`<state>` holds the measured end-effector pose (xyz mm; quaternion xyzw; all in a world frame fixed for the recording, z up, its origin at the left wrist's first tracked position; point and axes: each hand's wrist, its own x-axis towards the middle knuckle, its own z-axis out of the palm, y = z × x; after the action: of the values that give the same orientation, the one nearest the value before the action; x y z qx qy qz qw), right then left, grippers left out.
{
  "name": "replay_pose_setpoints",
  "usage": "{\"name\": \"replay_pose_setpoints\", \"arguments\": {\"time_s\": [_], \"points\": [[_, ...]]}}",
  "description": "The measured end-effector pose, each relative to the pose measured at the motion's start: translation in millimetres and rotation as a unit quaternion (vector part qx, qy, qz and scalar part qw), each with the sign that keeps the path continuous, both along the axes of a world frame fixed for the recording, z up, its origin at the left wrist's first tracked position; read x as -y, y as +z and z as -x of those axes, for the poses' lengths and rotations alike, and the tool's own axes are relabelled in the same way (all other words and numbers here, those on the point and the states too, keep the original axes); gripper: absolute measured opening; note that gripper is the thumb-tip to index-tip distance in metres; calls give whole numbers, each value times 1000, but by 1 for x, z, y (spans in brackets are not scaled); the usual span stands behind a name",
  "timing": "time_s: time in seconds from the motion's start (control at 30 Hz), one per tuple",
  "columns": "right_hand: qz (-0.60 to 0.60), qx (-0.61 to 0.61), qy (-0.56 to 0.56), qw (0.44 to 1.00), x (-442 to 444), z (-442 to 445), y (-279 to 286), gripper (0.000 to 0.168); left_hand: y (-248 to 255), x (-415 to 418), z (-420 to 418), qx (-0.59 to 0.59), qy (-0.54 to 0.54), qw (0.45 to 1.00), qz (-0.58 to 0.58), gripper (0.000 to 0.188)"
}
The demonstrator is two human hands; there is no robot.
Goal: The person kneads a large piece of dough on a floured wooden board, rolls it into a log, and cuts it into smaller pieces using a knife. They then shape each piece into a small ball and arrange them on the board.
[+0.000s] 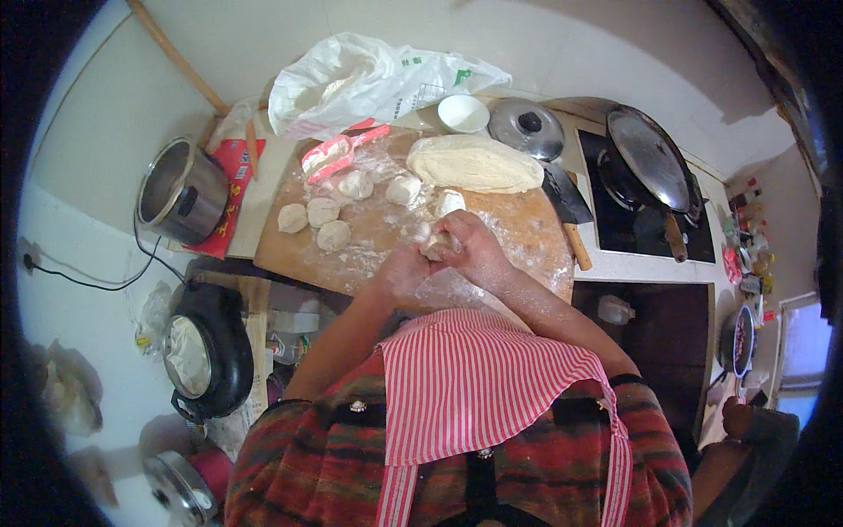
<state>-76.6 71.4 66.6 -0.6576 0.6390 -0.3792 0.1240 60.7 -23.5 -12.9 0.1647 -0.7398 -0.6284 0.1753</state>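
Observation:
Between my two hands is a small lump of dough (437,246), held just above the near part of a floured wooden board (369,260). My left hand (403,269) cups it from the left, and my right hand (473,242) wraps it from the right with the fingers bent over it. Flour dusts both hands. Just beyond my fingers sits another dough piece (450,201), partly hidden. Several round dough balls (323,213) lie on the left half of the board. A long slab of dough (474,165) rests along its far side.
A red scoop (339,153) with flour lies at the board's far left, before an open flour sack (329,92). A cleaver (570,204) lies across the right edge. Behind stand a white bowl (463,114) and a steel lid (527,129). A pan (649,158) sits on the cooktop.

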Motion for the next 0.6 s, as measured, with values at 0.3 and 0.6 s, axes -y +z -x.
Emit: {"name": "replay_pose_setpoints", "arguments": {"time_s": [0.3,0.6], "points": [[-70,53,-40,995,-9,-7,-19,42,9,-16,-3,-19,23,899,-436,36],[-94,228,-110,963,-52,38,-50,36,-39,51,-28,-36,229,926,-299,33]]}}
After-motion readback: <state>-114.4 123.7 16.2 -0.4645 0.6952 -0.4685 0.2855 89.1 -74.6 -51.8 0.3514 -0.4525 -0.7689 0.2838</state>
